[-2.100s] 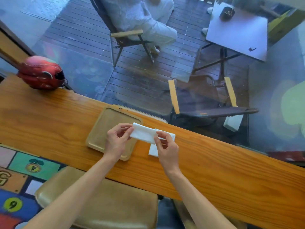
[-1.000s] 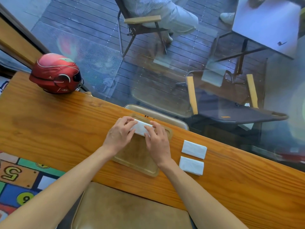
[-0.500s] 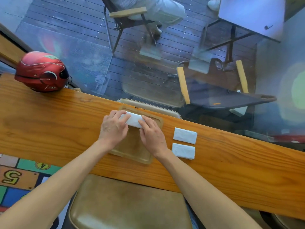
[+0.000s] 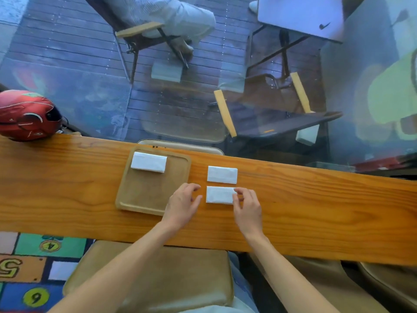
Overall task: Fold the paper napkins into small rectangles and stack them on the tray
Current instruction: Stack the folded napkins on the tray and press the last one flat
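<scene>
The near napkin lies lengthwise left-to-right on the tabletop right of the tray, between the hands, right hand pinching its end, left hand loose beside it.

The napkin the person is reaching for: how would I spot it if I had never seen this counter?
Find the long wooden counter and the square tray on it. Right of the tray lie two folded white napkins, one behind the other. The one you want is the near napkin: the right hand touches its right end, while the far napkin lies untouched.
</scene>
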